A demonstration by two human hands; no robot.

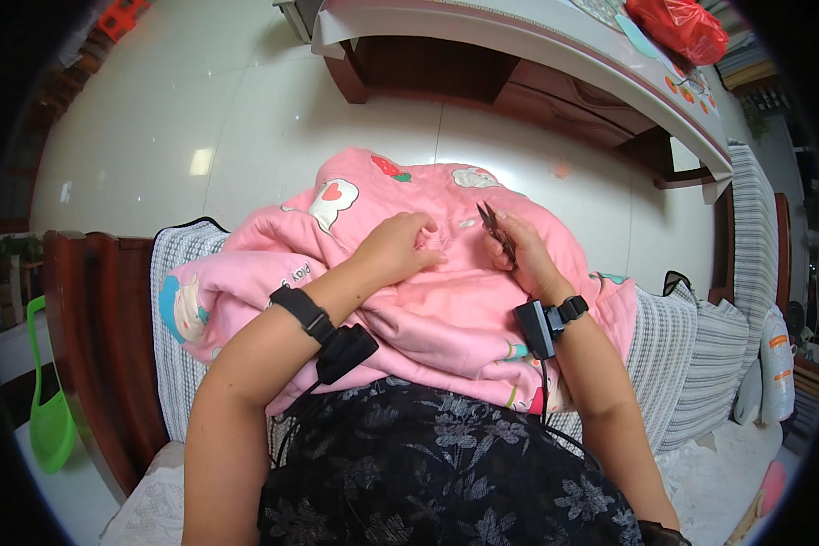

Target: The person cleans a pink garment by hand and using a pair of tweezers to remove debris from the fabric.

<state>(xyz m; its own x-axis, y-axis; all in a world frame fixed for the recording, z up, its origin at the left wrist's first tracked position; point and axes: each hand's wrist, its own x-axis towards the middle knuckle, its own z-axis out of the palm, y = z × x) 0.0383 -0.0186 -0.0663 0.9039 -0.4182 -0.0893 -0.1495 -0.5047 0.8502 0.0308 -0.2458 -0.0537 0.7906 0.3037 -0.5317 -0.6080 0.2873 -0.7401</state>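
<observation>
A pink printed quilt [443, 310] lies bunched over my lap. Small thread snips [497, 233] are in my right hand [525, 252], their dark pointed blades directed up and away from me. My left hand [403, 249] rests on the quilt with its fingers curled by a tuft of loose pale threads [440, 235]; whether it pinches any of them cannot be told. Between the hands, a small white oval patch [466, 223] shows on the pink fabric.
Ahead stands a dark wooden table with a pale cover [532, 24], a red plastic bag [682, 31] on it. A wooden armrest [102, 341] is at my left, with a green plastic strainer [51, 430] beyond it. Striped covers [682, 355] drape the seat at my right.
</observation>
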